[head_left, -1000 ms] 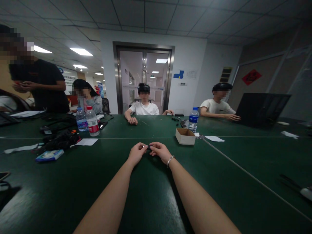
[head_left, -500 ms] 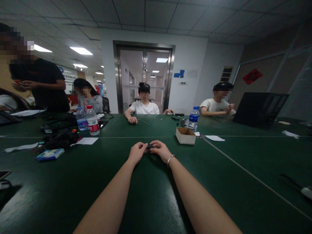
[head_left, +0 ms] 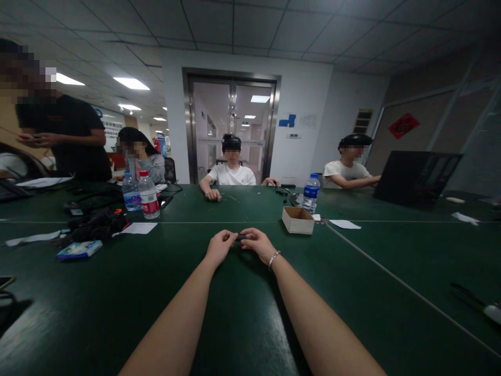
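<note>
My left hand (head_left: 219, 246) and my right hand (head_left: 256, 243) meet over the dark green table (head_left: 242, 313), both arms stretched forward. Their fingers are curled and pinch a small dark object (head_left: 239, 237) between them; it is too small to name. A thin bracelet (head_left: 273, 258) circles my right wrist. An open cardboard box (head_left: 298, 220) stands just beyond and to the right of my hands.
Two water bottles (head_left: 147, 195) and dark gear (head_left: 97, 224) lie at the left, a third bottle (head_left: 311, 192) behind the box. A laptop (head_left: 415, 175) stands at the right. Two people sit across the table, and two more are at the far left.
My hands have stayed together at the same spot, fingers shifting slightly on the small object. The seated person at the right lowered a raised hand back to the table.
</note>
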{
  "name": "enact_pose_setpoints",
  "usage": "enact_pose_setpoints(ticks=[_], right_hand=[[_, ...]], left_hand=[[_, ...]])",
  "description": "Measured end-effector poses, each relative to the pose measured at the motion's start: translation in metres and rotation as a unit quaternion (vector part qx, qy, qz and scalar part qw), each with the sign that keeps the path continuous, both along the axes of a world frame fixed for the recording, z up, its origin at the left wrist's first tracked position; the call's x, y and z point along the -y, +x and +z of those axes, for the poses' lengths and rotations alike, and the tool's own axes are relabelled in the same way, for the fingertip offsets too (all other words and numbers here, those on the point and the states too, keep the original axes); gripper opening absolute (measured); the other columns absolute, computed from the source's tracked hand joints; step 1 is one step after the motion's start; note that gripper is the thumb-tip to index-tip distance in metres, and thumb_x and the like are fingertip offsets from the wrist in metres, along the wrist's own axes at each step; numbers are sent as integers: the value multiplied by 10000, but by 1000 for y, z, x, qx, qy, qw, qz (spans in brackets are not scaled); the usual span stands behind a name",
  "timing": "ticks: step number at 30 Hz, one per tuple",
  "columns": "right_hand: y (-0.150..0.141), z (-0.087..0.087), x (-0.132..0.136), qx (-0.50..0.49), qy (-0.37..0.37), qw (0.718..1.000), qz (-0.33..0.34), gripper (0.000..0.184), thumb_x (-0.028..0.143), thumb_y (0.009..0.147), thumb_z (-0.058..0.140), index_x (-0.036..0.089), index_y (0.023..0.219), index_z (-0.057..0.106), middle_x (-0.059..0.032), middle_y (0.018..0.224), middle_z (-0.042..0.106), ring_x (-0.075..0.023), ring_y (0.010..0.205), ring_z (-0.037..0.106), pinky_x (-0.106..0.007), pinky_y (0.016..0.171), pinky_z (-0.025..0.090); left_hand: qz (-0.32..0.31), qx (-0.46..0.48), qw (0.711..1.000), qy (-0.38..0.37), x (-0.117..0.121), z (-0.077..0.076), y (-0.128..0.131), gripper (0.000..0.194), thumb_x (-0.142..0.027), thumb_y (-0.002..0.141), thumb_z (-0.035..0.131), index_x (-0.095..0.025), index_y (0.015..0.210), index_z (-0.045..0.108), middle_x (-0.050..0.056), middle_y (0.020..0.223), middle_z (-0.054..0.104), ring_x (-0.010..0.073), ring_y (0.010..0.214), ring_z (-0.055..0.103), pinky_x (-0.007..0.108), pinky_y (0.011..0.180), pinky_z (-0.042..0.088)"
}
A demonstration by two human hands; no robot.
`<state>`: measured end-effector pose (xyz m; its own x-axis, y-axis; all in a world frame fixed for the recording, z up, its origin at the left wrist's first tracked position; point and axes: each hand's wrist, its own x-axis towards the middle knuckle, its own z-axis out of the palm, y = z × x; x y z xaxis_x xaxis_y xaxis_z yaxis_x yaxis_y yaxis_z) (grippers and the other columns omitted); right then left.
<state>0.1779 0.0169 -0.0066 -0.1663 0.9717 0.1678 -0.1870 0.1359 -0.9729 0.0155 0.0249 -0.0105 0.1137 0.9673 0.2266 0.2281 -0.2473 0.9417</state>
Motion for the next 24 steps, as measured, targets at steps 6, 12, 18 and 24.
enact_pose_setpoints(ticks=[6,12,18,24], right_hand=[[0,4,0,-8,-28,1000,-1,228,115,644,716,121,853,627,-22,639,620,-124,583,627,-189,521,531],[-1,5,0,-21,-48,999,-7,205,130,670,714,97,853,630,-47,663,643,-105,528,613,-162,489,513],[-1,3,-2,7,-41,999,3,209,254,728,691,87,830,619,-35,562,608,-94,463,576,-145,406,452],[-2,0,-5,13,-28,1000,-9,271,300,708,707,99,855,600,-32,562,607,-97,464,569,-158,411,445]], left_hand=[[-44,34,998,29,-1,1,-3,372,-459,660,624,-143,857,617,36,711,599,153,679,551,236,593,414],[-57,53,995,62,0,3,-3,347,-418,646,649,-140,852,619,62,801,628,168,748,570,266,693,432],[-40,40,998,40,-1,2,-4,391,-479,643,638,-137,830,624,45,706,610,149,657,548,251,625,426],[-39,53,998,23,0,4,-4,405,-503,646,628,-126,793,621,42,673,598,138,621,535,246,600,416]])
